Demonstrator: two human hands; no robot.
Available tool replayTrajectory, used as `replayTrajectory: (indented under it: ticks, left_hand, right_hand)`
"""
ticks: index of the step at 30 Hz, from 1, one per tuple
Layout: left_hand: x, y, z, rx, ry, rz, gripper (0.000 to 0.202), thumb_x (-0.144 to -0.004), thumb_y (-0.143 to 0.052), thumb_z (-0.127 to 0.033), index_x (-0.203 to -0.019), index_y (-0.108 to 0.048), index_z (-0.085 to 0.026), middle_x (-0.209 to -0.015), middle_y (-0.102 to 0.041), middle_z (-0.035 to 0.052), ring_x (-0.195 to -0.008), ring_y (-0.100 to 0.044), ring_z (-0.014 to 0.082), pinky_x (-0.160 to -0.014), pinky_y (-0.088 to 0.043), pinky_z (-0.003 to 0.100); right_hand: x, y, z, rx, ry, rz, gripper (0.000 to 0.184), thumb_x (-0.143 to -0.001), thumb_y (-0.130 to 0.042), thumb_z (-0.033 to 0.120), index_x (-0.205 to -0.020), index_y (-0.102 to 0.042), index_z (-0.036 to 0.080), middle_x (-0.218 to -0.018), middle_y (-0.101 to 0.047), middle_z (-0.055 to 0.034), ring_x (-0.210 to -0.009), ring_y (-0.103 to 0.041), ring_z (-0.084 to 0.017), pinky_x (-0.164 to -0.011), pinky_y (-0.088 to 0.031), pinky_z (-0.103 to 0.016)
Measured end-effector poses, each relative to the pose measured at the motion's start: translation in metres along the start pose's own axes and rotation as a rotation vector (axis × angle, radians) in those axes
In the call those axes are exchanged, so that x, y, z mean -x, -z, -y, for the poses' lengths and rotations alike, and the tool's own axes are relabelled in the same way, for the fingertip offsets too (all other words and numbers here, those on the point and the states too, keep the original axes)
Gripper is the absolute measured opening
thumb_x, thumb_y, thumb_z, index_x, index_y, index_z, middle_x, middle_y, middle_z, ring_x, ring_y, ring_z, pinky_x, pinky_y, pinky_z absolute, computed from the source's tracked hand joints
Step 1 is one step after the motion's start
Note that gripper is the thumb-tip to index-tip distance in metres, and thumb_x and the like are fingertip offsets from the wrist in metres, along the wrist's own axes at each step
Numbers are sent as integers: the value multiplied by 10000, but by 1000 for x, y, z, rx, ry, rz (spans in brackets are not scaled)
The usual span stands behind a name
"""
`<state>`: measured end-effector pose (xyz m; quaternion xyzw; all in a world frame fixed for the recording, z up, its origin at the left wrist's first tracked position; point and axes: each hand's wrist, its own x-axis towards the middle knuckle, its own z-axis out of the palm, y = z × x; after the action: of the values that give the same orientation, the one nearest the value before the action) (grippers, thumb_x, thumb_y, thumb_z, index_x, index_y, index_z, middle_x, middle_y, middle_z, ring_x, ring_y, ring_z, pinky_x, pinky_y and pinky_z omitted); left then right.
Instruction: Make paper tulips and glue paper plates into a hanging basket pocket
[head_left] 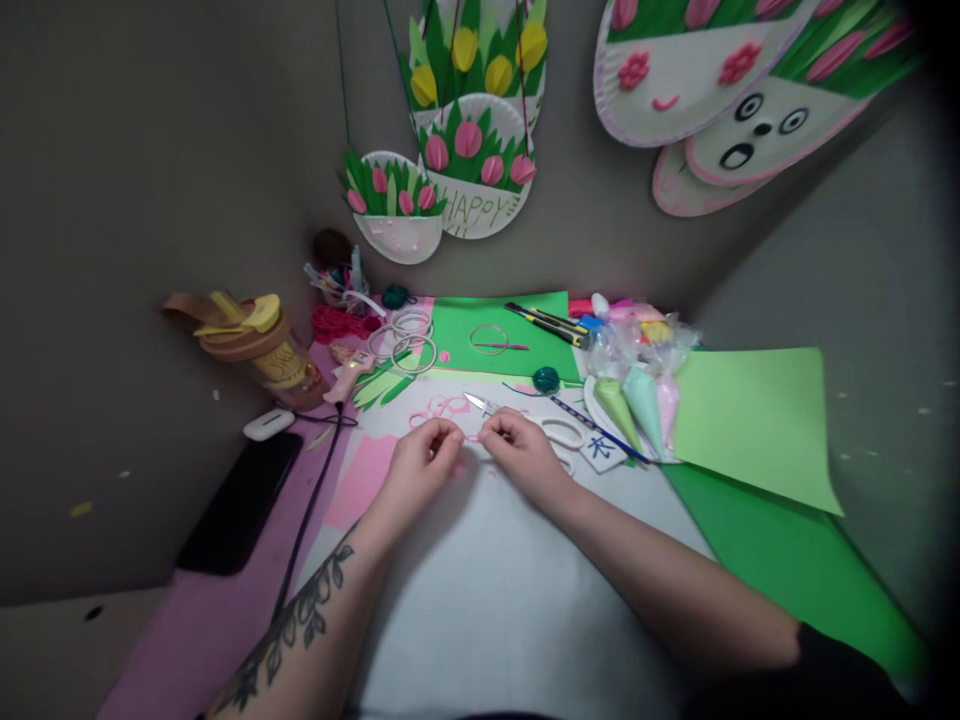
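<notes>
So the left hand (pixel 427 450) and right hand (pixel 521 450) are both pinching, fingertips pretty much together, and a tiny pink piece (pixel 472 438) is bridging the gap over the white sheet (pixel 480 600). Guessing they're shaping it by hand; the next move's probably calling for a light, steady grip. Scissors (pixel 564 432) are lying beside the right hand.

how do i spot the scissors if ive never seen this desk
On the white sheet at the desk's middle, find the right hand. The scissors lie partly hidden behind it, silver tip showing to its left. Their white loop handles set them apart from the straight blue stick nearby.
</notes>
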<state>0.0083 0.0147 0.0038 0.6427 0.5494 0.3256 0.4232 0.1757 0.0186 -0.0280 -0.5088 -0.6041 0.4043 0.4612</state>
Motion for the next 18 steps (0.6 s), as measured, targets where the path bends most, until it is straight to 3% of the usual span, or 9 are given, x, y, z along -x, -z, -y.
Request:
replayTrajectory:
  ticks: [3, 9, 13, 15, 18]
  left_hand:
    - [2, -2, -3, 15, 20, 74, 208, -845, -485, -323, -736, -580, -174, -636, -615, -5, -635, -563, 141, -614, -393, 237]
    - [1, -1, -2, 11, 22, 92, 196, -819, -480, -274, -672, -567, -178, -631, -627, -10, -635, -560, 138, -615, -384, 236]
    - [1, -2, 1, 39, 59, 45, 168, -815, -491, -288, -715, -575, -182, -607, -632, -16, -601, -545, 135, -593, -382, 233]
    - [1, -3, 2, 30, 64, -4, 156, -814, -493, -284, -730, -578, -184, -590, -635, -19, -599, -548, 135, -602, -391, 231]
    - [2, -6, 4, -27, 49, -47, 158, -810, -493, -263, -709, -585, -183, -592, -637, -16, -609, -561, 133, -617, -405, 228]
  right_hand:
    - [1, 0, 0, 21, 17, 35, 163, -786, -558, 225, -627, -538, 199, -679, -514, 23, -686, -488, -142, -650, -381, -265]
    - [-1, 1, 0, 55, 36, 95, 194, -828, -526, 254, -640, -516, 203, -676, -500, 24, -704, -490, -151, -663, -372, -276]
    - [-1, 0, 0, 71, 51, -2, 200, -857, -508, 273, -668, -498, 208, -689, -491, 17, -680, -495, -153, -632, -383, -279]
    - [2, 0, 1, 114, 140, -72, 182, -864, -509, 248, -686, -506, 210, -723, -504, 4, -694, -509, -155, -642, -402, -282]
    - [8, -2, 3, 238, 340, -78, 86, -855, -530, 192, -777, -561, 213, -813, -544, -28, -790, -553, -177, -703, -437, -303]
